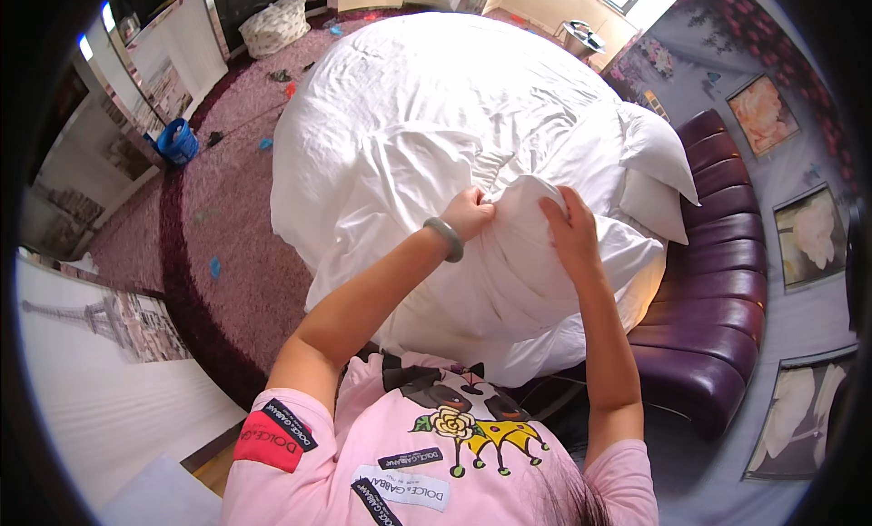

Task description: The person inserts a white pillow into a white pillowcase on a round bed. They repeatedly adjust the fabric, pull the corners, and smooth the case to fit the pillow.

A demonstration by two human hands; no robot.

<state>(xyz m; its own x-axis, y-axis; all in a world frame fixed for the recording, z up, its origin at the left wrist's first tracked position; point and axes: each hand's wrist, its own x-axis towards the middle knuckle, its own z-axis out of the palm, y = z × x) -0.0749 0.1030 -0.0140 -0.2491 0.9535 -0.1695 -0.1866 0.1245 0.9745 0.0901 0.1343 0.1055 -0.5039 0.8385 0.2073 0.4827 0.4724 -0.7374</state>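
Observation:
A large round bed in front of me is spread with rumpled white bedding (436, 76). My left hand (469, 214), below a grey-green bangle (444, 238), is closed in a fist on a bunched edge of white fabric. To its right, my right hand (572, 226) grips the same raised fold (521, 212), its fingers bent over the cloth. Between the two hands the fold bulges up, then drapes down over the near side of the bed towards my body. Whether it is a duvet or its cover, I cannot tell.
White pillows (654, 148) lie at the right, against a curved purple leather headboard (715, 274). Scraps litter the pink carpet (238, 206) on the left, near a blue bin (178, 142). A patterned white bundle (274, 27) and a small side table (582, 41) stand farther back.

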